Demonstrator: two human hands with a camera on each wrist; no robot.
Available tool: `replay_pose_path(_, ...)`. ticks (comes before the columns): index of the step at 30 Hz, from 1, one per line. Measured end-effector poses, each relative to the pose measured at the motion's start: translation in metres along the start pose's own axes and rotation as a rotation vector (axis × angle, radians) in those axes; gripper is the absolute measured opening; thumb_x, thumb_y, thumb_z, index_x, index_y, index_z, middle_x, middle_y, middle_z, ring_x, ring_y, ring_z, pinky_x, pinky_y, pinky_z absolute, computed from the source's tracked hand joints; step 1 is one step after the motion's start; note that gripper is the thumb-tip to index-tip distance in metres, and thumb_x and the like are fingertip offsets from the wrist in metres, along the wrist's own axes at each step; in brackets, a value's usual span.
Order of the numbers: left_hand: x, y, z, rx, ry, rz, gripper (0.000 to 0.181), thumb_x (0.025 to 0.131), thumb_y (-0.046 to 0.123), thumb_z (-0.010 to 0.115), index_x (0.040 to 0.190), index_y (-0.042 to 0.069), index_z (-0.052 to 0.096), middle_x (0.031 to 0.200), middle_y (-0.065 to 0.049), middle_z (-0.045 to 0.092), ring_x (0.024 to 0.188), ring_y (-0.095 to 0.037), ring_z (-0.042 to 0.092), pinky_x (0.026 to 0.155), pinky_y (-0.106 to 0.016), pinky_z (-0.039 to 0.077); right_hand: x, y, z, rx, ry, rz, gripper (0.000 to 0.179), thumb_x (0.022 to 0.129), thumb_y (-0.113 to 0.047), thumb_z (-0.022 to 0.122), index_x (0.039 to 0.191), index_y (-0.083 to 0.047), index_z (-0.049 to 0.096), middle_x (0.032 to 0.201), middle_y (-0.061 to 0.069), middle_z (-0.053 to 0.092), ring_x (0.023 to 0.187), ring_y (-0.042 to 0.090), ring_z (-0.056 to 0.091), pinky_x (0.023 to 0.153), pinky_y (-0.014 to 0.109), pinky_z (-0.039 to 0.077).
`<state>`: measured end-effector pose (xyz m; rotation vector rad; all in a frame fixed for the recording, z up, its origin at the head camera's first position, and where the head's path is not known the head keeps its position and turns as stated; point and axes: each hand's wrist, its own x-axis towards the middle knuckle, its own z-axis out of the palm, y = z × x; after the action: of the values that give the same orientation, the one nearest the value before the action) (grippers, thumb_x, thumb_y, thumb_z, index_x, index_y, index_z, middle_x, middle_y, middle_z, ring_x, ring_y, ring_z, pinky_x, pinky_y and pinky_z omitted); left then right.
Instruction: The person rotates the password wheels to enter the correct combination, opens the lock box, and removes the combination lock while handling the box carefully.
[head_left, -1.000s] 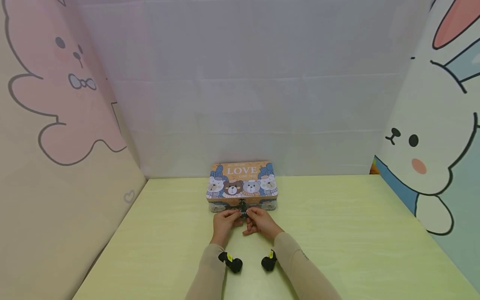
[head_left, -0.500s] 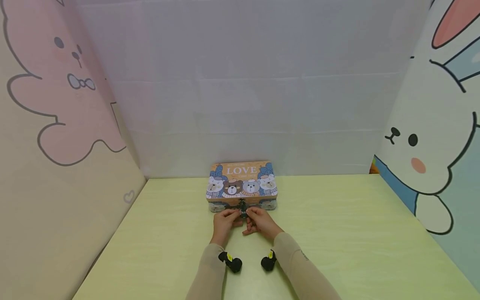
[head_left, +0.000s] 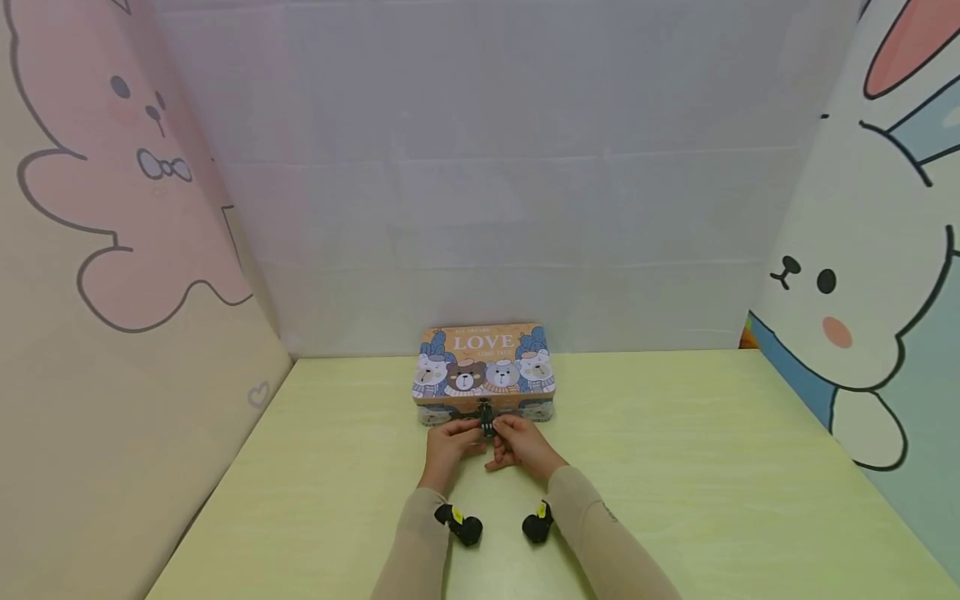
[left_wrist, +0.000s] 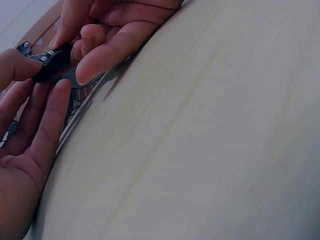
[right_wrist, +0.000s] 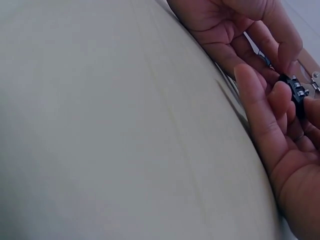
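Note:
A black combination padlock with small number dials hangs at the front clasp of a tin box. The box is lidded, printed with bears and the word LOVE. My left hand pinches the padlock from the left, its thumb at the dials in the left wrist view, where the padlock appears tilted. From the other side my right hand pinches it between thumb and fingers. The right wrist view shows silver dials on the padlock between both hands. Fingers partly hide its body.
The box stands on a pale yellow-green table, close to the white back wall. Side panels carry a pink cartoon animal and a white rabbit. Black wrist cameras sit at both cuffs.
The left thumb has shifted slightly left, and more of the padlock's dial face shows. The right hand and the box stay in place.

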<state>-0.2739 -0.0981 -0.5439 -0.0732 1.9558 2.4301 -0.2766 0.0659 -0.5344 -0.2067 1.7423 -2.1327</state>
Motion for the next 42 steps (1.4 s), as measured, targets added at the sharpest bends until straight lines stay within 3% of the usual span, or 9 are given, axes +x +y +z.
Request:
replay_pose_path(10, -0.0019, 0.0013, 0.0019, 0.009, 0.035, 0.013, 0.023, 0.086, -0.008, 0.070, 0.106, -0.020, 0.067, 0.099, -0.014, 0.070, 0.062, -0.014, 0.069, 0.064, -0.027, 0.061, 0.0002, 0.0009, -0.0001, -0.017, -0.017, -0.005, 0.021, 0.109, -0.010, 0.039, 0.106, 0.004, 0.053, 0.078, 0.006, 0.050, 0.058, 0.010, 0.052, 0.068, 0.041, 0.063)
replay_pose_path(17, -0.0027, 0.0014, 0.0040, 0.022, 0.056, 0.036, 0.022, 0.087, -0.006, 0.070, 0.104, -0.020, 0.067, 0.103, -0.021, 0.069, 0.062, -0.013, 0.069, 0.065, -0.027, 0.061, 0.0001, 0.0005, -0.0008, -0.022, -0.013, -0.006, 0.021, 0.109, -0.011, 0.040, 0.106, 0.005, 0.053, 0.078, 0.006, 0.049, 0.058, 0.010, 0.052, 0.069, 0.042, 0.063)
replay_pose_path(27, 0.0010, -0.0017, 0.0053, 0.039, 0.081, 0.058, 0.011, 0.087, -0.006, 0.070, 0.094, -0.014, 0.072, 0.103, -0.023, 0.069, 0.059, -0.015, 0.069, 0.061, -0.027, 0.061, 0.0011, 0.0010, 0.0004, -0.015, -0.011, -0.005, 0.020, 0.108, -0.010, 0.040, 0.101, 0.003, 0.053, 0.077, 0.006, 0.049, 0.057, 0.010, 0.051, 0.069, 0.042, 0.063)
replay_pose_path(32, -0.0025, 0.0026, 0.0062, 0.035, 0.071, 0.074, 0.013, 0.088, -0.005, 0.070, 0.095, -0.017, 0.070, 0.098, -0.021, 0.069, 0.060, -0.017, 0.069, 0.062, -0.030, 0.062, 0.0019, 0.0014, 0.0003, -0.026, -0.010, -0.002, 0.020, 0.108, -0.011, 0.040, 0.100, 0.003, 0.052, 0.077, 0.006, 0.048, 0.057, 0.011, 0.051, 0.069, 0.043, 0.063)
replay_pose_path(42, -0.0023, 0.0049, 0.0063, -0.027, 0.060, 0.017, 0.021, 0.090, 0.001, 0.065, 0.095, -0.019, 0.066, 0.084, -0.008, 0.068, 0.063, -0.017, 0.068, 0.062, -0.032, 0.062, 0.0013, 0.0003, 0.0003, -0.019, 0.003, 0.004, 0.020, 0.108, -0.010, 0.039, 0.101, 0.003, 0.052, 0.077, 0.006, 0.048, 0.057, 0.011, 0.051, 0.068, 0.042, 0.063)
